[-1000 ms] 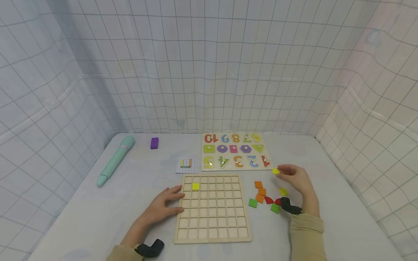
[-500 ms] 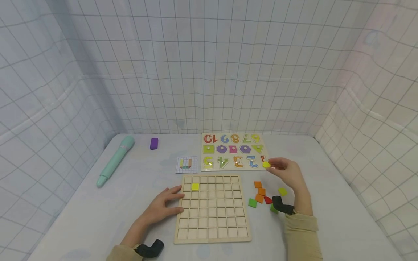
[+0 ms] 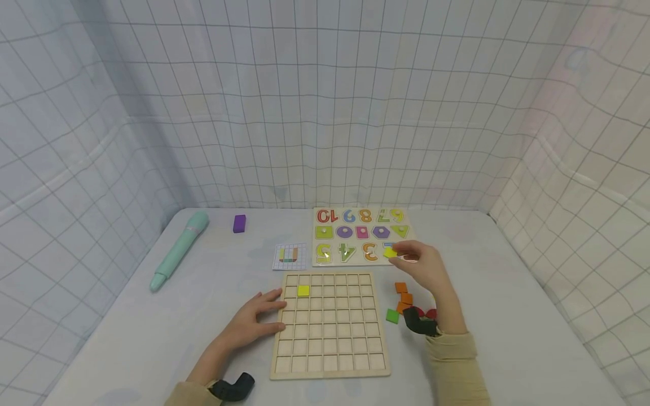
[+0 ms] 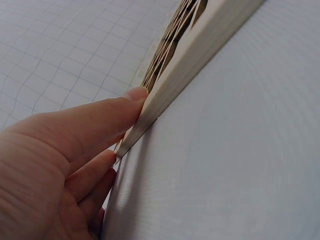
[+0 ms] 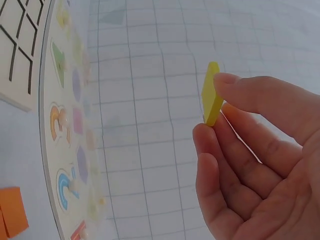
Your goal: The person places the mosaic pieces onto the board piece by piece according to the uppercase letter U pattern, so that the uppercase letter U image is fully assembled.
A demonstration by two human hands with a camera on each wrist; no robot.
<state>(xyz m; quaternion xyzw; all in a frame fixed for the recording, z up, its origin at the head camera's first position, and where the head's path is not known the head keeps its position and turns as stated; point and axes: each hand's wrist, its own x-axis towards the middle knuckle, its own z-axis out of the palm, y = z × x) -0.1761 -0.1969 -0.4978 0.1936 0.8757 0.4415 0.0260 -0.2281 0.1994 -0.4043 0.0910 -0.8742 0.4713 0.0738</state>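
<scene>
My right hand (image 3: 424, 269) pinches a yellow square tile (image 5: 212, 95) between thumb and fingers, over the near right corner of the number puzzle board (image 3: 335, 242). My left hand (image 3: 251, 320) lies at the left edge of a wooden grid board (image 3: 330, 374), its fingertips and thumb touching the rim (image 4: 170, 82). Another yellow tile (image 3: 303, 291) sits in a cell of the grid's second row, second column. Beside the grid's right edge lie several orange tiles (image 3: 400, 287) and a green tile (image 3: 392, 316). Red pieces (image 3: 431, 313) are partly hidden behind the right wrist.
A small pattern card (image 3: 290, 256) with a coloured U shape lies behind the grid's left side. Farther left are a purple block (image 3: 240, 223) and a mint-green wand-shaped object (image 3: 180, 251). Grid-patterned curtains (image 3: 325, 113) enclose the table's back and sides.
My right hand has moved left with the yellow tile, from right of the puzzle board to over its near right corner. The left hand stays at the grid's edge.
</scene>
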